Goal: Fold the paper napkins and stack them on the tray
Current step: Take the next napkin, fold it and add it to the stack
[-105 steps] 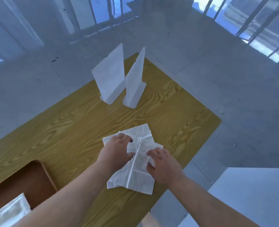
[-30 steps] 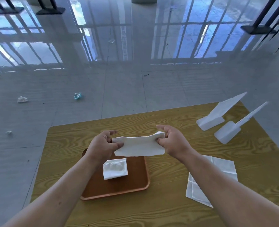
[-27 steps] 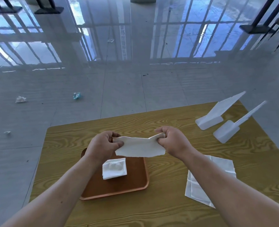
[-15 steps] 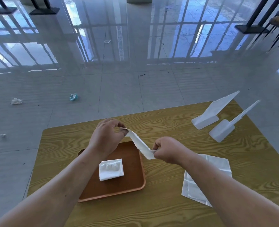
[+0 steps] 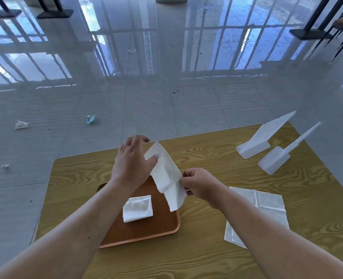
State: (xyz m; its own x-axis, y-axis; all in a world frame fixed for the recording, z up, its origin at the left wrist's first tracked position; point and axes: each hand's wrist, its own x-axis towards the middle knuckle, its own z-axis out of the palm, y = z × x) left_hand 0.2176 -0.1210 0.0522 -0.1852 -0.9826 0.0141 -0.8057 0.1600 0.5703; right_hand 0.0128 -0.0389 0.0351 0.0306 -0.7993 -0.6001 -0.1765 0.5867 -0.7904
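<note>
Glossy tiled floor (image 5: 166,101), wooden table (image 5: 206,258), brown tray (image 5: 146,234), both hands pinching napkin (image 5: 166,174)

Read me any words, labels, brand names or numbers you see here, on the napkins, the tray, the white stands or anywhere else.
No readable text anywhere.
The napkin in hand, the folded napkin, the tray and the flat napkins: no print visible.
The two white stands: blank on the sides shown.
Floor: a faint vertical strip of marks in the reflection, too blurred to read.
</note>
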